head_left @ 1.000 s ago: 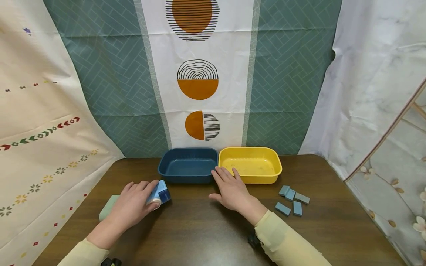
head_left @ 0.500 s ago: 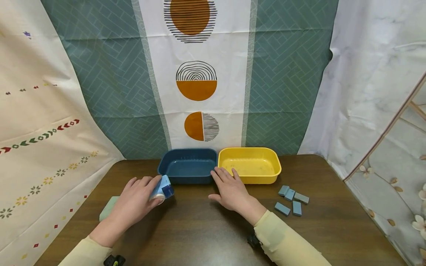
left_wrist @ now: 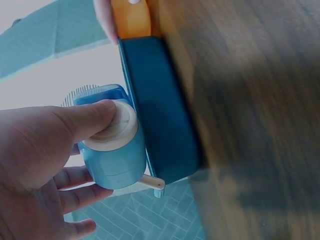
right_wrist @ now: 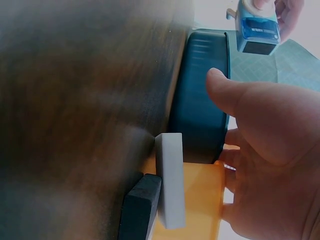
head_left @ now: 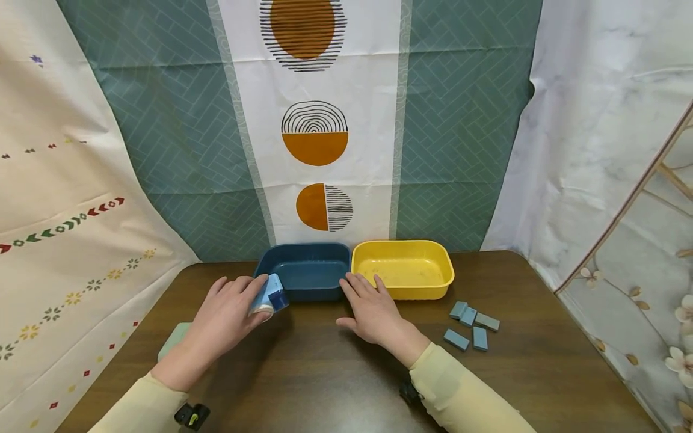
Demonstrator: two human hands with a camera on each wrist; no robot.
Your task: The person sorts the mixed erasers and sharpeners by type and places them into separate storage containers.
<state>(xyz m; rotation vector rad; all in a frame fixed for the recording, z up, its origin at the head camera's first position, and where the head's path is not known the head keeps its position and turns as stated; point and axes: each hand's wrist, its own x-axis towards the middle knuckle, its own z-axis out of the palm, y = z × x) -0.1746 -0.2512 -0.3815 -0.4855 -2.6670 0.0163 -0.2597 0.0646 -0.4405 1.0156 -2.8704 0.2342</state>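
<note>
My left hand (head_left: 230,310) holds a light blue pencil sharpener (head_left: 271,294) above the table, in front of the dark blue tray (head_left: 314,294). In the left wrist view the thumb presses the sharpener's round white part (left_wrist: 120,131), with a crank handle (left_wrist: 151,181) sticking out below. Fingertips lie against its far side. My right hand (head_left: 373,313) has its fingers extended at the front rims of the dark blue tray and the yellow tray (head_left: 417,293), holding nothing; whether it touches them I cannot tell.
A pale green object (head_left: 174,340) lies at the left, partly hidden by the left forearm. Several small grey-blue blocks (head_left: 456,340) lie on the brown table (head_left: 335,385) at the right. Both trays stand side by side against the hanging cloth (head_left: 455,198) behind.
The left hand has moved the sharpener up and slightly right, closer to the dark blue tray. The right hand has stayed in place, while the head view has shifted a little.
</note>
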